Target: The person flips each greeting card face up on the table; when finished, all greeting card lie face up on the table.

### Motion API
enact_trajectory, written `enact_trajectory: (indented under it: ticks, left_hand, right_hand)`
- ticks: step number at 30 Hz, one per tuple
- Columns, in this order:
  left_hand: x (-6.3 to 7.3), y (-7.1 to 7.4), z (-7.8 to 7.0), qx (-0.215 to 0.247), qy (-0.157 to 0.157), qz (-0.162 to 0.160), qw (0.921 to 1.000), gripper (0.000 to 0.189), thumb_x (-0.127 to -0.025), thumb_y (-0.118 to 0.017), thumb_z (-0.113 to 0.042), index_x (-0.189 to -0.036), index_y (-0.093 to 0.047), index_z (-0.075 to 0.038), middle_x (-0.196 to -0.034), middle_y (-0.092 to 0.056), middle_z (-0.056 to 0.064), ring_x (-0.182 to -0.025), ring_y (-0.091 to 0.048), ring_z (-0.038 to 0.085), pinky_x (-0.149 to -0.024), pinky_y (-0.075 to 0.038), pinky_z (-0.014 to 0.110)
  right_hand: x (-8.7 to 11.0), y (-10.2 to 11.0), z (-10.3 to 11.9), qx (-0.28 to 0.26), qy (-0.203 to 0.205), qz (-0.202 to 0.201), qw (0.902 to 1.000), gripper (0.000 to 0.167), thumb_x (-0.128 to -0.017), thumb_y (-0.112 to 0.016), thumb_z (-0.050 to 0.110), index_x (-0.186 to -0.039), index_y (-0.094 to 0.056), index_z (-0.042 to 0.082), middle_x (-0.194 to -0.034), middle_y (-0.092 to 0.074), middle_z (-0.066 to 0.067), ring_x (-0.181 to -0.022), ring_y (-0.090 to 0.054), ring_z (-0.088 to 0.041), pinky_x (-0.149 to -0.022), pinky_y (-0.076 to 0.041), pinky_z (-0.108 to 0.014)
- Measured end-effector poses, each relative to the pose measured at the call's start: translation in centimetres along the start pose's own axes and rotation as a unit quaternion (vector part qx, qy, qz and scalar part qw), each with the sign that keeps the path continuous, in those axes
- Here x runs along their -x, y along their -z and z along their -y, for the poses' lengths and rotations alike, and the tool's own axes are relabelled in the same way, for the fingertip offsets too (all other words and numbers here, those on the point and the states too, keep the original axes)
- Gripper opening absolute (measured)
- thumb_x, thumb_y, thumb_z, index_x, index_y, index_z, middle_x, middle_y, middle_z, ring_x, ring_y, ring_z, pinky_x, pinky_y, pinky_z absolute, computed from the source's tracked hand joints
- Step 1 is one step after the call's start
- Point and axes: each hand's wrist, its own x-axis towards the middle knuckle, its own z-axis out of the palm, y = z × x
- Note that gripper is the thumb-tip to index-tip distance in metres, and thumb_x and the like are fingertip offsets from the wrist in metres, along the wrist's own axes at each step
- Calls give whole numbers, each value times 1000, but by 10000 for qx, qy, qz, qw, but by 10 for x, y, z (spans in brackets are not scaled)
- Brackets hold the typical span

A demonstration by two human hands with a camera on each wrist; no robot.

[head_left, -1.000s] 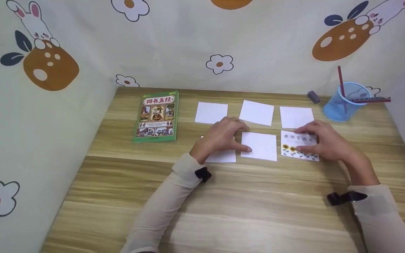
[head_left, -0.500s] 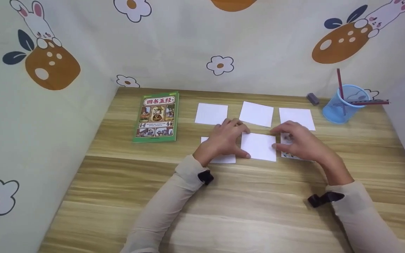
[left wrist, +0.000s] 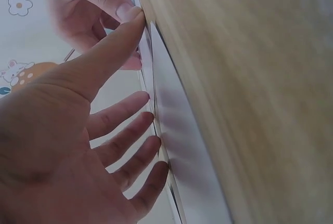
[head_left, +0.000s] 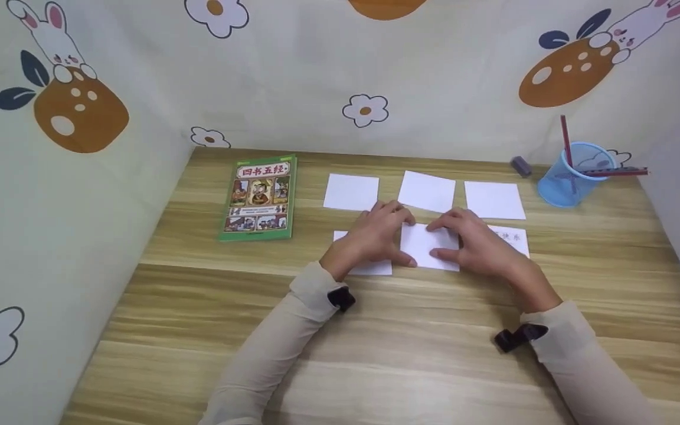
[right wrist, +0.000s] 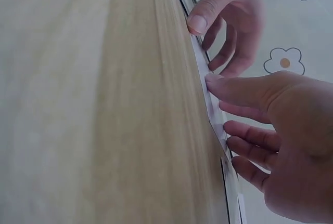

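Now right hand (head_left: 481,243) has shifted left from the printed card (head_left: 516,238) onto the blank white card (head_left: 419,243), front row, middle, on the desk (head_left: 405,354). Left hand (head_left: 378,234) frames its opposite edge. Both relaxed, fingers spread, no grip evident; attention seemingly on one card.

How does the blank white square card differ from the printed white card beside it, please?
The blank white square card shows no print; the printed white card bears dark characters. The blank one lies between the left hand and right hand; the right hand partly hides the printed one. Both lie on the wood-grain table.
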Motion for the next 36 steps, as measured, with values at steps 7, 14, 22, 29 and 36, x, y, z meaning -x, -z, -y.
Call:
enact_trajectory:
  ticks: [7,14,22,29,36]
  left_hand:
    - [-1,0,0,78,-69,34,9999,82,-79,-96,-52,-144,-59,-15,-149,-57,2,-141,-48,26,-123,-43,47]
    - [-2,-1,0,242,-124,-8,9996,95,-78,-97,-48,-155,-52,-16,-148,-60,3,-141,-49,26,-123,-43,42]
    - [-2,-1,-2,337,-162,4,9993,104,-78,-99,-44,-163,-44,-17,-160,-52,6,-150,-44,27,-128,-40,42]
    - [-2,-1,-2,247,-254,-16,9994,102,-80,-97,-44,-163,-45,-18,-164,-50,5,-152,-45,26,-129,-39,40]
    - [-2,-2,-1,173,-354,-60,9992,97,-81,-97,-44,-161,-48,-17,-163,-53,1,-150,-48,24,-129,-39,38]
  right_hand:
    - [-1,-2,2,-176,-109,50,9998,41,-98,-82,24,-137,-71,16,-133,-61,-12,-123,-54,-30,-109,-46,-52]
    - [-2,-4,3,-157,-37,35,9999,43,-98,-82,21,-139,-70,15,-134,-62,-13,-126,-54,-32,-110,-45,-54]
    - [-2,-2,5,0,140,-191,9997,46,-95,-84,20,-139,-70,11,-129,-64,-14,-124,-54,-32,-108,-47,-52]
    - [-2,-4,7,32,-68,-246,9997,46,-101,-78,30,-142,-68,11,-128,-65,-13,-113,-57,-29,-99,-50,-49]
    - [-4,-9,10,24,-205,-422,9989,41,-104,-75,28,-140,-69,10,-119,-67,-11,-104,-60,-26,-90,-51,-44]
